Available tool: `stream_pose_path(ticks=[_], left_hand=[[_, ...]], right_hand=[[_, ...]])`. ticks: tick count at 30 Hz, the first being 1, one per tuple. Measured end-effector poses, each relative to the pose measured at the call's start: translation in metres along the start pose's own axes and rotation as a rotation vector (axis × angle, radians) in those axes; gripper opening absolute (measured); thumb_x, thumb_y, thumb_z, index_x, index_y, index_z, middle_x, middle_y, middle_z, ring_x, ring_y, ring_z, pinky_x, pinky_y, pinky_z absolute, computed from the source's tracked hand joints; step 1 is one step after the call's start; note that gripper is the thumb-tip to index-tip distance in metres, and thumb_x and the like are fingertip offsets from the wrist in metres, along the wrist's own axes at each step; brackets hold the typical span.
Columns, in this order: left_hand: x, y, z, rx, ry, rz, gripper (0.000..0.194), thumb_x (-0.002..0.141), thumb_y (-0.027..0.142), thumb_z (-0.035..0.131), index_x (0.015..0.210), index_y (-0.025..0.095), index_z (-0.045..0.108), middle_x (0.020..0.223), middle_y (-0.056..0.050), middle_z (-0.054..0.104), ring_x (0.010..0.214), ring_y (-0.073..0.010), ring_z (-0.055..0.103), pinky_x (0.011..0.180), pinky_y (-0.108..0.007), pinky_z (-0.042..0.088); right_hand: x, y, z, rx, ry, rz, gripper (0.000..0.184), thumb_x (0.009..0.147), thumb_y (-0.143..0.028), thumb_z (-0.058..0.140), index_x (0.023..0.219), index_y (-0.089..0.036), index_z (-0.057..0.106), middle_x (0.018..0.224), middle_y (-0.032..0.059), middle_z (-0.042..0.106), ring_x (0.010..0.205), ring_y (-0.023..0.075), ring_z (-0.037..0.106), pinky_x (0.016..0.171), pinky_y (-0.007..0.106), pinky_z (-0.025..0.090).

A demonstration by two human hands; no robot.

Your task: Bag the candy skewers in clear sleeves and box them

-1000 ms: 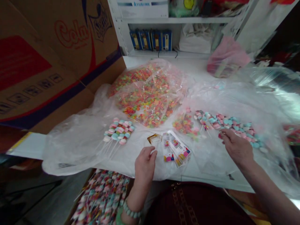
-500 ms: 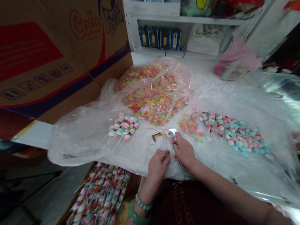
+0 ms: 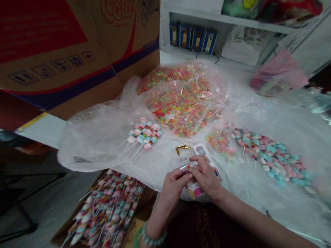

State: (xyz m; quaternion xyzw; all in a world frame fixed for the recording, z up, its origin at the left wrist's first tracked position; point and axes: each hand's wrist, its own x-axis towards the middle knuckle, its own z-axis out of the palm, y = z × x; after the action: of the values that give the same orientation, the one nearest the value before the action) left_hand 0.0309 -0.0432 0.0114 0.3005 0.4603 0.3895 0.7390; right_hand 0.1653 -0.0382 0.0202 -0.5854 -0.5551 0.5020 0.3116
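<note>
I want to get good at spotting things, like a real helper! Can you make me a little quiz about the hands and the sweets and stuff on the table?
1. True or false: the left hand and right hand meet at a shiny packet.
2. What lies on the table just beyond the hands?
A) a spoon
B) thin gold strips
C) a cup
3. Put these in order from left to right:
A) pink bag
B) big cardboard box
C) clear bag of little colourful sweets

Key: 1. True; 2. B; 3. B, C, A
</note>
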Motion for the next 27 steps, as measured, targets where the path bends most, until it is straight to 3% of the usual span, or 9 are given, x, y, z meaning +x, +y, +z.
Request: stream_pose_path(ticks=[3,7,10,13,16,18,21,24,27], left_hand=[[-0.011,-0.002,-0.017,-0.024,0.058,0.010,0.028,0.067,0.034,0.074,0.082,0.011,0.072,0.074,-0.005,0.068,0.071,-0.0180,0.059,0.069,-0.028,0.046],[-0.023,0.001,-0.042,-0.145,0.187,0.005,0.030,0.068,0.035,0.074,0.086,0.011,0.072,0.078,-0.007,0.070,0.070,-0.0179,0.061,0.067,-0.028,0.048],[-0.026,0.007,-0.064,-0.312,0.378,0.013,0.032,0.061,0.031,0.079,0.085,0.011,0.071,0.077,-0.007,0.070,0.069,-0.0170,0.063,0.068,-0.028,0.050],[-0.027,0.012,-0.089,-0.416,0.571,0.057,0.031,0.053,0.028,0.082,0.075,0.012,0.068,0.071,-0.004,0.068,0.063,-0.0139,0.060,0.063,-0.025,0.050],[-0.031,0.016,-0.107,-0.449,0.655,0.145,0.031,0.047,0.027,0.084,0.060,0.013,0.059,0.055,0.003,0.059,0.052,-0.0087,0.052,0.054,-0.021,0.046],[-0.035,0.017,-0.114,-0.482,0.656,0.160,0.033,0.049,0.028,0.083,0.057,0.015,0.053,0.050,0.006,0.051,0.047,-0.0063,0.046,0.049,-0.018,0.042],[-0.042,0.017,-0.117,-0.510,0.607,0.161,0.032,0.061,0.032,0.077,0.060,0.016,0.049,0.048,0.008,0.045,0.041,-0.0043,0.038,0.040,-0.017,0.033],[-0.046,0.015,-0.118,-0.520,0.601,0.137,0.032,0.066,0.033,0.073,0.059,0.018,0.046,0.045,0.008,0.042,0.036,-0.0042,0.033,0.036,-0.017,0.027],[-0.046,0.014,-0.122,-0.560,0.688,0.069,0.027,0.059,0.031,0.074,0.061,0.017,0.051,0.047,0.006,0.049,0.037,-0.0065,0.039,0.035,-0.018,0.030]], right_hand=[[0.010,-0.008,0.016,-0.077,-0.116,0.019,0.020,0.086,-0.030,0.045,0.104,-0.022,0.051,0.060,-0.0048,0.053,0.056,0.0136,0.053,0.053,0.022,0.037],[0.028,-0.024,0.035,-0.257,-0.268,-0.130,0.019,0.088,-0.028,0.044,0.100,-0.021,0.058,0.068,-0.0020,0.057,0.064,0.0142,0.054,0.058,0.022,0.036],[0.051,-0.038,0.054,-0.236,-0.310,-0.187,0.021,0.088,-0.027,0.046,0.104,-0.021,0.059,0.062,-0.0033,0.056,0.061,0.0138,0.054,0.058,0.022,0.036],[0.077,-0.051,0.084,0.027,-0.369,0.030,0.015,0.083,-0.023,0.047,0.093,-0.019,0.057,0.055,-0.0055,0.054,0.044,0.0100,0.048,0.047,0.020,0.033],[0.092,-0.060,0.118,0.398,-0.465,0.350,0.006,0.078,-0.023,0.048,0.078,-0.018,0.050,0.055,-0.0045,0.056,0.034,0.0072,0.042,0.038,0.019,0.026],[0.095,-0.065,0.135,0.570,-0.362,0.383,0.006,0.074,-0.023,0.052,0.076,-0.017,0.050,0.052,-0.0054,0.055,0.033,0.0062,0.040,0.036,0.017,0.025],[0.097,-0.075,0.150,0.722,-0.157,0.325,0.006,0.072,-0.019,0.055,0.077,-0.016,0.052,0.047,-0.0081,0.049,0.032,0.0044,0.035,0.035,0.016,0.021],[0.102,-0.086,0.158,0.909,-0.181,0.483,0.004,0.077,-0.016,0.055,0.077,-0.016,0.051,0.047,-0.0081,0.047,0.032,0.0034,0.031,0.034,0.015,0.018],[0.110,-0.097,0.169,1.025,-0.299,0.645,0.012,0.083,-0.014,0.049,0.072,-0.016,0.046,0.050,-0.0065,0.047,0.033,0.0030,0.030,0.036,0.015,0.019]])
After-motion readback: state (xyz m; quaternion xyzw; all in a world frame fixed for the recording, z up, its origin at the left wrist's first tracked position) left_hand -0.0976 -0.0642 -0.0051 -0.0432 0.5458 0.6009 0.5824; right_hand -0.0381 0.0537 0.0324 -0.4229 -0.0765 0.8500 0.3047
